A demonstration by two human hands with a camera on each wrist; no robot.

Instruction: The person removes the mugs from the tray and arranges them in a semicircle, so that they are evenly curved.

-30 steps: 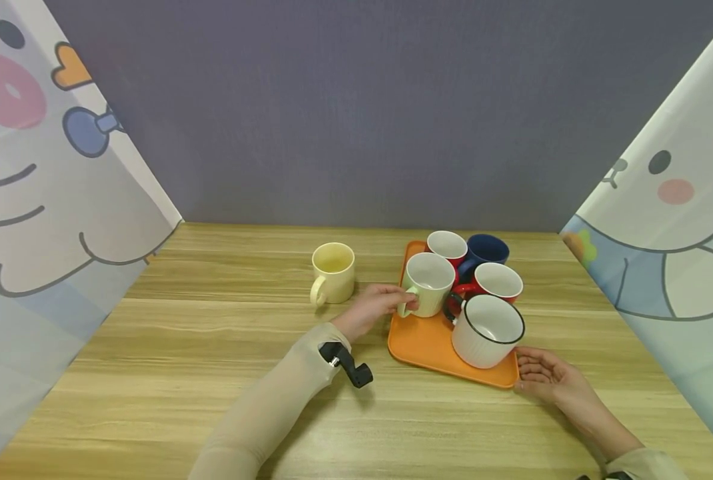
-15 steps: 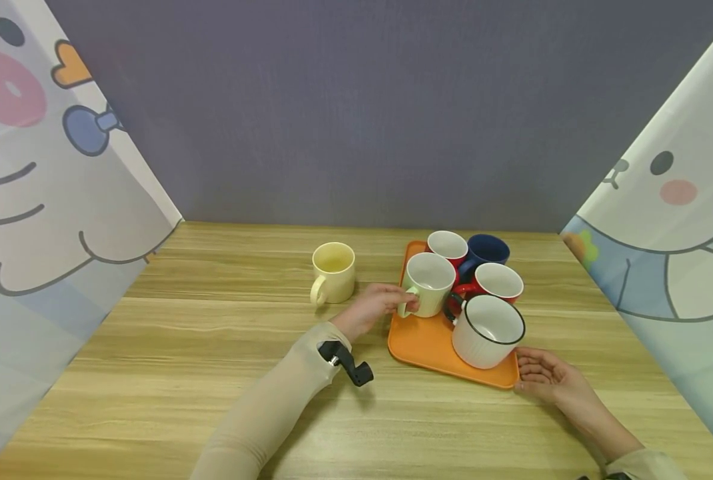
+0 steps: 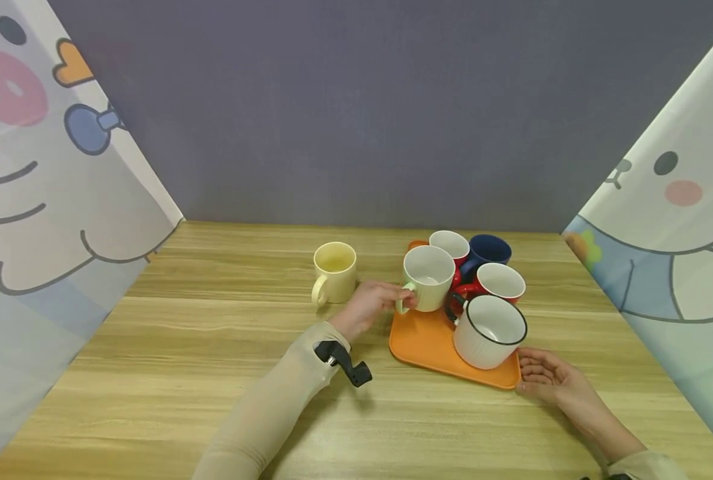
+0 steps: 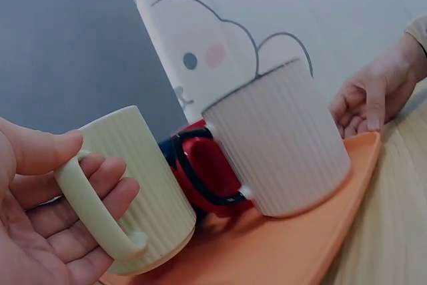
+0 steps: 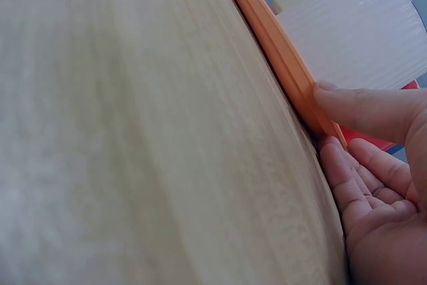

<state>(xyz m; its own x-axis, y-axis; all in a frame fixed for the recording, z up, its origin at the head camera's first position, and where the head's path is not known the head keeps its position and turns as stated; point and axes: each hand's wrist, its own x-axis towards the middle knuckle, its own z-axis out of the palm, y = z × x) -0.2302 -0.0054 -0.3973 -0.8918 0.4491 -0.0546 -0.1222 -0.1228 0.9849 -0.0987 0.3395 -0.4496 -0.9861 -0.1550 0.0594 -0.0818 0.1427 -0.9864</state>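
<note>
In the head view my left hand [image 3: 370,310] holds the handle of a pale green mug [image 3: 431,295], fingers through the loop and thumb on top. The left wrist view shows this ribbed mug [image 4: 143,191] tilted over the orange tray [image 3: 422,343]. At the tray's near right corner, my right hand [image 3: 553,380] pinches the edge. Its thumb [image 5: 360,108] presses the rim, with the fingers curled by the underside. A white mug [image 3: 482,343] with a black rim and handle stands on the tray near that hand.
Behind the white mug are a red mug [image 3: 500,281] with a white inside, another red mug [image 3: 450,245] and a dark blue mug [image 3: 490,249], set close together. A yellow mug [image 3: 336,283] stands on the wooden table [image 3: 212,320], left of the tray. A grey panel [image 3: 356,113] closes the back.
The pale green mug has risen slightly in my left hand, shifting a little toward the back of the tray. My right hand stays at the tray corner.
</note>
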